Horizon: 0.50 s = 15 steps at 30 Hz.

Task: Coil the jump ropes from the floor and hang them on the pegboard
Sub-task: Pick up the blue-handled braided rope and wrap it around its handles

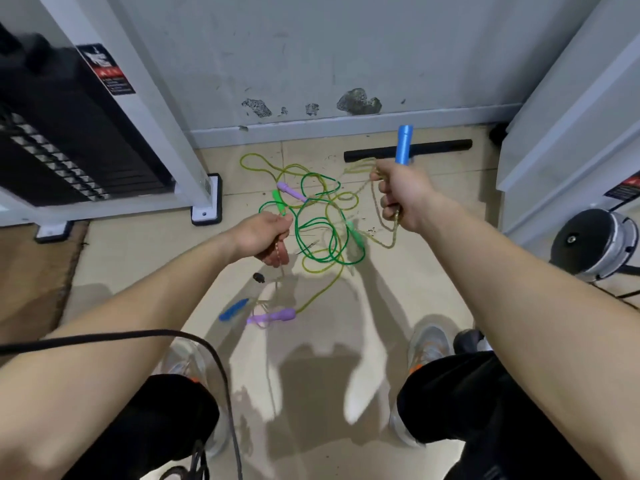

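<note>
My right hand (403,195) grips an upright blue handle (404,144) together with loops of a pale beaded rope (388,237). My left hand (266,237) pinches the same pale rope, which hangs down from it toward a second blue handle (234,310) blurred above the floor. On the tiles between my hands lie a tangled green rope (322,230) with green handles (277,199) and a yellow-green rope (263,159) with purple handles (291,191), one of them near my feet (273,316). The pegboard is out of view.
A weight-stack machine (69,133) with a white frame stands at the left, another white frame (568,133) at the right. A black foam bar (433,148) lies by the wall. A round black-and-silver disc (594,244) sits right. A black cable (138,336) crosses my left arm.
</note>
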Available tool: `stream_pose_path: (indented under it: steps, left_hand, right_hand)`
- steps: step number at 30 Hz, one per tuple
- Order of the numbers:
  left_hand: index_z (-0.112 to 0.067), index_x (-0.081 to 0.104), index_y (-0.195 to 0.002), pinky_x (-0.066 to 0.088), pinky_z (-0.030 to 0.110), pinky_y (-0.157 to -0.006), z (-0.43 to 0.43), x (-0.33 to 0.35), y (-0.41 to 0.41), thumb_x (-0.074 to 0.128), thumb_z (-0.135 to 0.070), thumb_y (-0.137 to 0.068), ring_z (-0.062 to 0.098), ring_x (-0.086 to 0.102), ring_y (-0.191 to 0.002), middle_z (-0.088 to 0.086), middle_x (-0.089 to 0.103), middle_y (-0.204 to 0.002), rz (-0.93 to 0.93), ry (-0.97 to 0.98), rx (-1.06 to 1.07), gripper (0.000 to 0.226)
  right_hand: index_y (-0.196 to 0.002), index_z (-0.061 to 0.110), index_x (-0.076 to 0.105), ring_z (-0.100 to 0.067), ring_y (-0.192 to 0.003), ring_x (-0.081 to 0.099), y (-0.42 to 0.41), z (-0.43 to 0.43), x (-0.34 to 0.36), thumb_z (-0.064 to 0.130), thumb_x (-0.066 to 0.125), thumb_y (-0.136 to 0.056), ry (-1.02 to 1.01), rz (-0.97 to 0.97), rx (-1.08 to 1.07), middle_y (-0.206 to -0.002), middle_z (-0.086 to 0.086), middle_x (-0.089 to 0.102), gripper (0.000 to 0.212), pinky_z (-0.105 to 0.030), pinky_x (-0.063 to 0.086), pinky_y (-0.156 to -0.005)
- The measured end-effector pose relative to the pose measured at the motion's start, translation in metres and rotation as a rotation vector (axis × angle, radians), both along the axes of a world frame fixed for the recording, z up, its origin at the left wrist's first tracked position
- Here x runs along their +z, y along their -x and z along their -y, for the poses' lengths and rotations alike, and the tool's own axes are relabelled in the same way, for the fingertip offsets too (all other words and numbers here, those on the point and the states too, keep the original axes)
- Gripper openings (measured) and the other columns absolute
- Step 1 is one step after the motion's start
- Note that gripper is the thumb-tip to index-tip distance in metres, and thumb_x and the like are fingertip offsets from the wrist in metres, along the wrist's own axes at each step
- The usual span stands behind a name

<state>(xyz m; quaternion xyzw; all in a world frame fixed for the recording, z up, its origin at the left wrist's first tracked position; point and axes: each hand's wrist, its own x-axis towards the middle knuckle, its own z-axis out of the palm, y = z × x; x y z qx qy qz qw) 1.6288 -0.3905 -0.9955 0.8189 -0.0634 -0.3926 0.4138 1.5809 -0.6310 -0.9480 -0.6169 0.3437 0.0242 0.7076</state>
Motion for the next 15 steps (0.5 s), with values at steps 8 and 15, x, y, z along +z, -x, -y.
stream_pose_path:
  steps: [8, 15]
  left_hand:
    - [-0.019, 0.042, -0.072, 0.044, 0.02, -0.044, 0.009, 0.106, 0.016, 0.037, -0.042, -0.106, 0.015, 0.054, -0.041, 0.008, 0.064, -0.057, -0.02, 0.335, 0.111, 0.041]
    - [-0.014, 0.053, -0.079, 0.061, 0.023, -0.067, 0.0, 0.13, 0.01, 0.041, -0.041, -0.104, 0.02, 0.072, -0.069, 0.013, 0.074, -0.083, -0.29, 0.861, 0.491, 0.038]
  right_hand:
    - [-0.097, 0.016, 0.049, -0.007, -0.037, 0.026, 0.028, -0.054, 0.027, 0.034, 0.051, -0.102, -0.056, 0.045, 0.196, -0.106, -0.017, 0.074, 0.019, -0.017, 0.026, -0.037]
    - [-0.113, 0.018, 0.054, -0.004, -0.035, 0.024, 0.039, -0.081, 0.043, 0.037, 0.047, -0.103, -0.365, 0.04, 0.448, -0.089, -0.009, 0.075, 0.023, -0.017, 0.023, -0.034]
